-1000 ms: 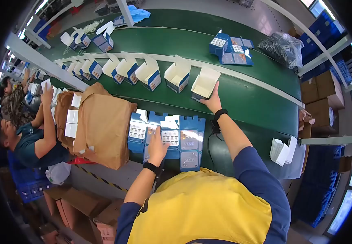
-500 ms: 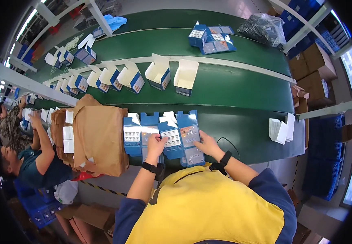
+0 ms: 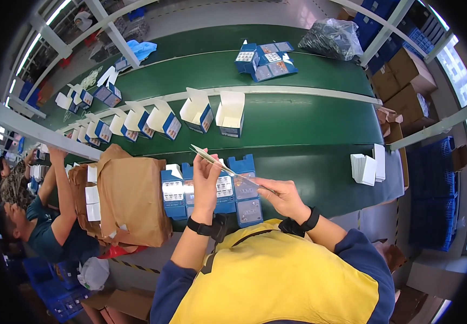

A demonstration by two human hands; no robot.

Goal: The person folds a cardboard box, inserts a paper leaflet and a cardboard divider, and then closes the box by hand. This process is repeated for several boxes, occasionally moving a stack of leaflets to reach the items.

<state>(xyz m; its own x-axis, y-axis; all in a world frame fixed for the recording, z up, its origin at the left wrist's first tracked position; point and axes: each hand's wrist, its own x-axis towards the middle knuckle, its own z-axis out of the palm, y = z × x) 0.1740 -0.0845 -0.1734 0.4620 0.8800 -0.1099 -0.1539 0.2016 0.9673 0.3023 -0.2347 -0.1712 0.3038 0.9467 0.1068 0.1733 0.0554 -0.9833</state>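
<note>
A flat blue-and-pale carton blank (image 3: 227,169) is tilted up so that I see it nearly edge-on. My left hand (image 3: 207,181) grips its left part between thumb and fingers. At its right end my right hand (image 3: 284,197) pinches it. Beneath both hands lie several more flat blue carton blanks (image 3: 249,211) with printed panels and white flaps, resting on the table's near edge. Left of these stands a brown paper package (image 3: 133,197). Each of my wrists has a dark band.
Folded open-topped boxes (image 3: 230,116) line the green conveyor (image 3: 309,116) ahead. White folded leaflets (image 3: 364,168) stand at the right of the table. Farther back are unfolded cartons (image 3: 268,62) and a dark plastic bag (image 3: 330,40). At left, a co-worker (image 3: 55,227) reaches toward the line.
Both hands have lifted a flat carton blank off the pile and tipped it up. My left hand rose and my right hand shifted slightly right. The view has moved a little.
</note>
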